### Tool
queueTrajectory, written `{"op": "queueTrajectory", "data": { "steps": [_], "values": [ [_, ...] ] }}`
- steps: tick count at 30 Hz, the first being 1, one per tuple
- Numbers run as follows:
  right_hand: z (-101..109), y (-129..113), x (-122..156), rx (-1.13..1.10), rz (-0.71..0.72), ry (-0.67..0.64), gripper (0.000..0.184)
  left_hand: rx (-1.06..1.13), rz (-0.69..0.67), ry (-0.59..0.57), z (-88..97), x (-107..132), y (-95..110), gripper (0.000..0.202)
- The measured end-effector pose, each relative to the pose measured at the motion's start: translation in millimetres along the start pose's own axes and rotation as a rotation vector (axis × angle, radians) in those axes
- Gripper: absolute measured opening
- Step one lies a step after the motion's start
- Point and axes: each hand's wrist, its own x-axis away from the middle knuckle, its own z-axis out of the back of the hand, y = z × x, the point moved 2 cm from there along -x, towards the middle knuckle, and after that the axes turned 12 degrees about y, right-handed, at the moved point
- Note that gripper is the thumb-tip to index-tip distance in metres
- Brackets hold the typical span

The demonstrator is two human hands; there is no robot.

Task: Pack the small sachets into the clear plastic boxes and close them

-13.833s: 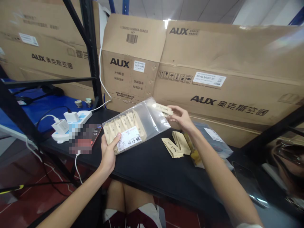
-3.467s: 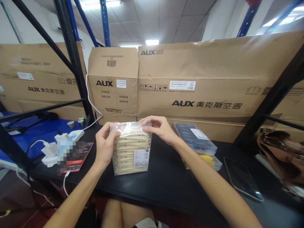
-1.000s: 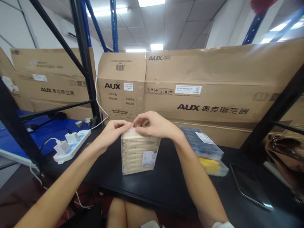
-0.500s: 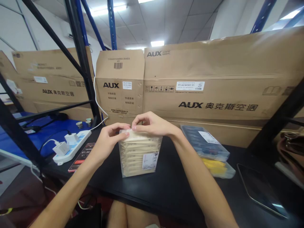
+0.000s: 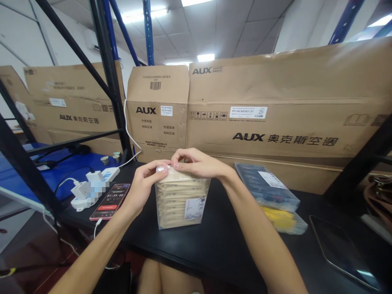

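Black bench (image 5: 196, 249) in a storeroom with steel racking. Clear plastic bag (image 5: 183, 204) of tan paper sachets stands upright on it, mid-bench, sachets stacked flat in layers, white label (image 5: 195, 208) on the front face.

Both hands are on the top edge of the bag, close together. Left hand (image 5: 147, 181) pinches the top left corner between thumb and fingers. Right hand (image 5: 196, 161) pinches the edge just beside it, fingertips nearly touching the left hand's.

Right of the bag, near it: flat blue-grey packet (image 5: 266, 188) with a white label, yellow packet (image 5: 283, 220) partly under it. Further right, dark tablet (image 5: 343, 253) lying flat.

Left of the bag: smartphone (image 5: 109, 201) with lit screen and a white cable, next to a white power strip (image 5: 105, 175) with chargers, partly blurred.

Behind the bench: large AUX cardboard cartons (image 5: 260, 106) stood against the racking.
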Motion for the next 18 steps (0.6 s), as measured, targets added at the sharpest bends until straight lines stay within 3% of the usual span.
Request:
{"op": "queueTrajectory", "data": {
  "steps": [7,18],
  "values": [
    [0.1,-4.4,0.2,0.077,0.000,-0.031,0.022,0.024,-0.029,-0.040,-0.9,-2.2,-1.9,0.018],
    [-6.2,-10.7,-4.0,0.139,-0.147,-0.014,0.008,-0.023,-0.081,-0.127,-0.1,-8.0,-4.3,0.011]
  ]
}}
